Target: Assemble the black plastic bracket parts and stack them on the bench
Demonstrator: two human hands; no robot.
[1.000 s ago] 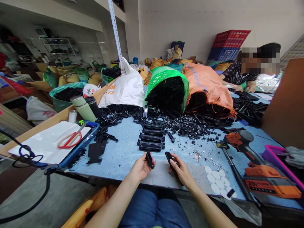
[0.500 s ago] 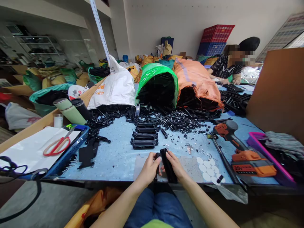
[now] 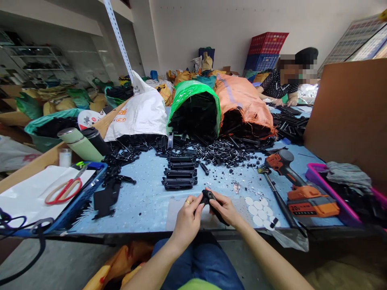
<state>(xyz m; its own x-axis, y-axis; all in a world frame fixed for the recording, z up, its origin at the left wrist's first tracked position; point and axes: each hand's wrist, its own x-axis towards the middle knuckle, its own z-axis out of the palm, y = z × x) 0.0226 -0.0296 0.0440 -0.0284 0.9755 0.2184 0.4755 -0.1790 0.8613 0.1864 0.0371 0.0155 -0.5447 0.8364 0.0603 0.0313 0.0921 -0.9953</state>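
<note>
My right hand (image 3: 226, 207) is closed around a long black plastic part (image 3: 220, 216), which slants down toward the table's front edge. My left hand (image 3: 188, 215), with a ring on one finger, pinches a smaller black plastic piece (image 3: 206, 199) against the upper end of that part. The two pieces touch; fingers hide how they fit together. Just beyond my hands lies a row of several similar black parts (image 3: 179, 173). A single short black part (image 3: 204, 168) rests beside the row.
A cordless power tool (image 3: 298, 185) and a hammer (image 3: 281, 201) lie to the right, near white discs (image 3: 258, 211). Bags, including a green one (image 3: 193, 86), spill black parts behind. Scissors (image 3: 64, 191) rest on a blue basket at left. A co-worker (image 3: 281, 82) sits across the table.
My hands have brought the two black pieces together at the top end. The long part has tipped from nearly upright to more slanted. The view has shifted slightly right.
</note>
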